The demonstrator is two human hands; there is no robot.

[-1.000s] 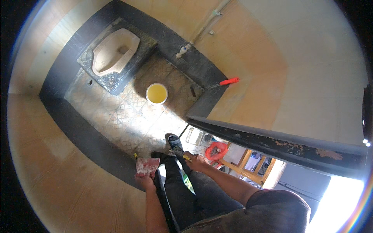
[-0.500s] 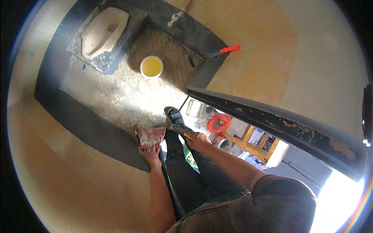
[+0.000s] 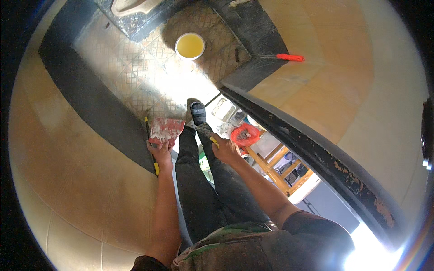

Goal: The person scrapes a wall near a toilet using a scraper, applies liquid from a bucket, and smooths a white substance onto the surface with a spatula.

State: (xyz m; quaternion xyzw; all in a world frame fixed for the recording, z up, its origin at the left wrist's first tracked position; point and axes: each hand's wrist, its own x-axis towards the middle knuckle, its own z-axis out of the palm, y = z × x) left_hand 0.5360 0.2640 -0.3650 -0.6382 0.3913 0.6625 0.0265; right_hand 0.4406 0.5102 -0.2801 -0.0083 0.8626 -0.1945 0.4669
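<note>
Your left hand (image 3: 160,156) has its fingers closed around the near edge of a flat red board (image 3: 167,128), its face smeared with whitish material. The board is just left of your dark-trousered legs (image 3: 196,180), low in front of you. A dark stick with yellow ends (image 3: 157,169) runs close beside that hand; you cannot tell from this view whether the hand touches it.

Your right hand (image 3: 226,151) has its fingers wrapped around the yellow handle of a scraper (image 3: 205,130). Its dark, speckled blade points up and left toward the board, with a narrow gap between them. The blade overlaps your leg in view, just below a foot in a dark sandal (image 3: 198,114).

Ahead of you, a white bucket (image 3: 190,59) with yellow liquid (image 3: 190,45) stands on the patterned tile floor (image 3: 135,92). Beyond it, at the upper edge, part of a squat toilet (image 3: 133,7) shows on a raised step. A red-handled tool (image 3: 290,58) is at the wall corner on the right, near the top of the dark wall band (image 3: 257,70). Through the doorway to your right are an orange-red bag (image 3: 234,135) and a wooden frame (image 3: 269,174).
</note>
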